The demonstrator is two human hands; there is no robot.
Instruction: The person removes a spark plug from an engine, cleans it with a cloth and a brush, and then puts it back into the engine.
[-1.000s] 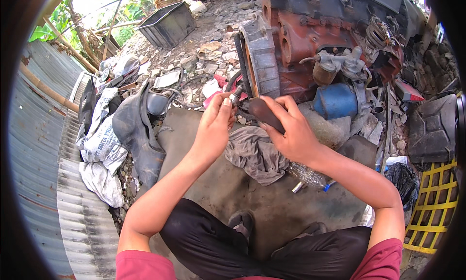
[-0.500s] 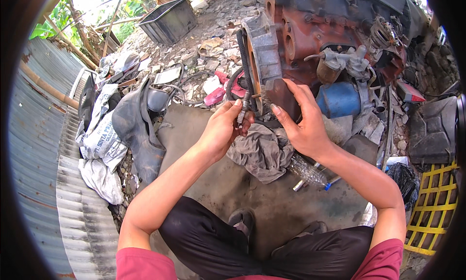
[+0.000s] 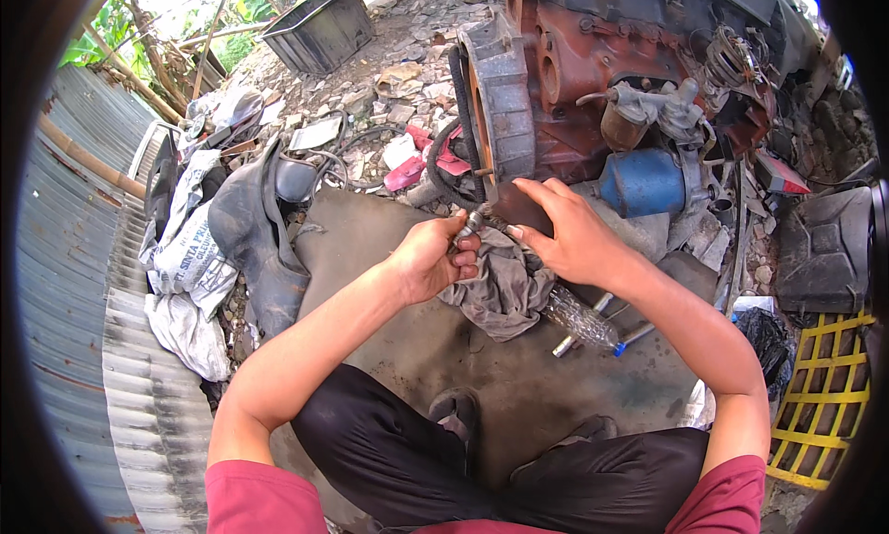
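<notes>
My left hand (image 3: 433,259) is closed around a small grey metal part (image 3: 474,221), whose rounded end sticks up past the thumb. In my right hand (image 3: 579,236) is a brush with a dark brown back (image 3: 521,210), thumb below and fingers over the top. Its bristle side faces the metal part, close to it; whether they touch I cannot tell. Below the hands a crumpled grey rag (image 3: 500,293) lies on the mat. A clear plastic bottle with a blue cap (image 3: 582,316) rests beside it, next to metal rods (image 3: 582,326).
A large red-brown engine block (image 3: 593,80) with a grey housing (image 3: 500,94) and a blue cylinder (image 3: 644,182) stands just ahead. White sacks (image 3: 190,256) and a black rubber piece (image 3: 245,233) lie at left. A yellow grid (image 3: 822,395) is at right, a black bin (image 3: 319,32) far back.
Both hands have moved slightly down, toward me. The metal part has tilted in my left hand, and the brush has come down with my right hand, away from the grey housing.
</notes>
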